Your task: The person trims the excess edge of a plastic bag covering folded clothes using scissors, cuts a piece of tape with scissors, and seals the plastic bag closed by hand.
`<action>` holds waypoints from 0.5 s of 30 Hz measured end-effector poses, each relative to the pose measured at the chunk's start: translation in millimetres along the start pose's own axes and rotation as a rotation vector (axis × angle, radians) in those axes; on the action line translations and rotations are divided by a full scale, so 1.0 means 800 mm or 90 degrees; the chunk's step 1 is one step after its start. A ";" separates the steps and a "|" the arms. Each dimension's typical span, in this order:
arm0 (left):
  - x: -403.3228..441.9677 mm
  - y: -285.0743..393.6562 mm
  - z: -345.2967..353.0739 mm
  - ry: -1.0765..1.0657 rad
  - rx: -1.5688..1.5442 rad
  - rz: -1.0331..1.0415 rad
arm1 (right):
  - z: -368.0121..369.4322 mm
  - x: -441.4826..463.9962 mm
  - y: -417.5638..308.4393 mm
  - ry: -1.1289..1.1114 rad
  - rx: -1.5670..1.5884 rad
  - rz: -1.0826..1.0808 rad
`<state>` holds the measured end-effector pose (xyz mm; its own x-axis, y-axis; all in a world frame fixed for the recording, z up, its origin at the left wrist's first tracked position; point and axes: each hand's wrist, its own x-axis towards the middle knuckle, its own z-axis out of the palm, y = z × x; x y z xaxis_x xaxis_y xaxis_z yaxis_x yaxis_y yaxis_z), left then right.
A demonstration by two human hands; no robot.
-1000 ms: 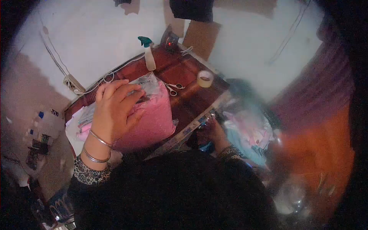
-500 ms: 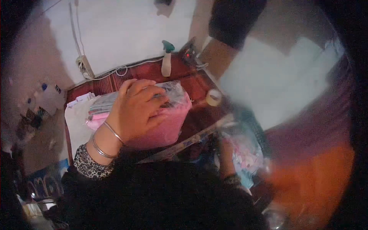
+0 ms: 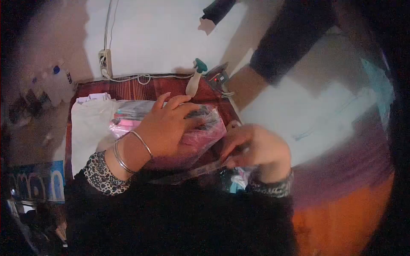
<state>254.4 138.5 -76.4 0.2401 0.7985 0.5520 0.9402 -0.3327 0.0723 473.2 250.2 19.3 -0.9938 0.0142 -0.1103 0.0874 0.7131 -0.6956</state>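
A pink package [image 3: 203, 143] wrapped in clear, shiny plastic lies on the red striped cloth, with pink and grey folded edges at its left end. Across its top rests my left hand [image 3: 164, 126], fingers spread and bent over the plastic. My right hand [image 3: 260, 149] is beside the package's right end, its fingers pointing left and smeared by motion. I cannot make out whether it holds anything. Part of a small pale ring, which looks like the tape roll [image 3: 233, 125], shows just above those fingers.
Behind the package stands a spray bottle [image 3: 194, 83] with a green head, near a dark device [image 3: 218, 80] with a red light. White papers [image 3: 90, 128] lie at the left. A power strip [image 3: 105, 64] hangs on the wall. Another person's dark sleeve [image 3: 279, 47] is at upper right.
My right hand has come up from low on the right, where clear plastic packets were, to the package's right end. My left hand stays on the package. The view has shifted.
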 end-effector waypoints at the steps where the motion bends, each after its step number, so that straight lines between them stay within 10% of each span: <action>1: -0.002 0.000 0.001 -0.002 -0.011 -0.001 | -0.005 0.015 -0.002 -0.004 -0.005 0.000; 5: -0.004 0.001 0.000 -0.084 0.039 -0.040 | -0.020 0.064 0.042 -0.009 -0.034 0.005; 7: -0.004 0.001 -0.001 -0.068 0.012 -0.037 | -0.024 0.074 0.040 0.058 0.037 0.317; 15: -0.002 -0.001 0.005 -0.056 -0.009 -0.027 | -0.020 0.076 0.087 0.170 0.003 0.302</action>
<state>254.2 139.2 -80.7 0.2206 0.8527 0.4736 0.9468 -0.3039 0.1062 418.0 312.3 -24.3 -0.8281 0.5117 -0.2287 0.5300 0.5822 -0.6166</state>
